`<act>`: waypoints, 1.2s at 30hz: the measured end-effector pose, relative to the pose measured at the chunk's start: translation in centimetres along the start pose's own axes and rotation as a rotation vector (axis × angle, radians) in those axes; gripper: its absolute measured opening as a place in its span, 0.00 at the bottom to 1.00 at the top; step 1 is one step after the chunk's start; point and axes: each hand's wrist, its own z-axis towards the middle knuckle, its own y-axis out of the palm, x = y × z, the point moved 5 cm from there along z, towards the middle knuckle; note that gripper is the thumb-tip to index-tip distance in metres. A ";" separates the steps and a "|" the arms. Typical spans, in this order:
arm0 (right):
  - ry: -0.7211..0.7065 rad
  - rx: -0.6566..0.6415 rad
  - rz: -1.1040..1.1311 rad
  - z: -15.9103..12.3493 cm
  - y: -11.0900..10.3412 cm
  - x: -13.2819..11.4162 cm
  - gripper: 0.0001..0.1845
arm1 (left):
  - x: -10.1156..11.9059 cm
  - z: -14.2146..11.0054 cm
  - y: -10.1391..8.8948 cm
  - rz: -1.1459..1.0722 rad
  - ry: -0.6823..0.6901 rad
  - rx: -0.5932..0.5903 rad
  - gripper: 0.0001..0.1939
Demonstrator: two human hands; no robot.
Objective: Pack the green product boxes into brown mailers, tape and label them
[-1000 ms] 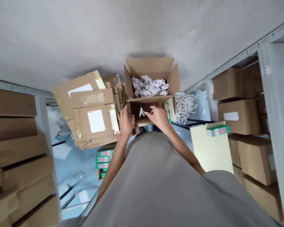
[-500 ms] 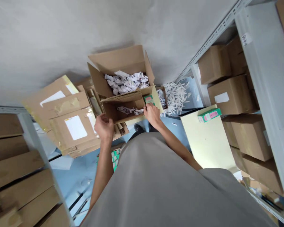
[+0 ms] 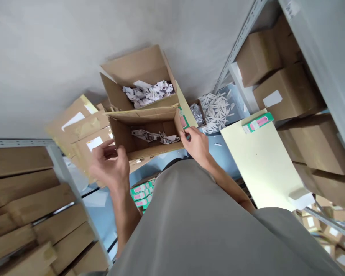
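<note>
Basically, near box (image 3: 145, 117) ran lengthwise L-R; your R hand (image 3: 197, 145) pinched one end; L hand (image 3: 110, 163) curled opposite, grip unclear.

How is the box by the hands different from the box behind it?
The front box holds a little crumpled paper; the back box holds a bigger heap.
The left hand and right hand are at the front box; no hand is at the back box.
The front box is nearer the person; the back box is nearer the wall.
Both are open, brown cardboard.
</note>
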 end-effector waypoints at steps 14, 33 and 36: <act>0.656 0.661 -0.140 -26.8 -9.8 12.5 0.22 | 7.6 -14.8 14.0 -0.275 0.467 -0.772 0.14; 1.121 0.904 -0.031 -40.8 -16.3 30.4 0.17 | 26.2 -37.7 30.3 -0.141 0.867 -1.168 0.13; 1.100 0.868 -0.016 -40.4 -18.6 33.9 0.15 | 27.9 -40.0 32.5 -0.111 0.849 -1.162 0.13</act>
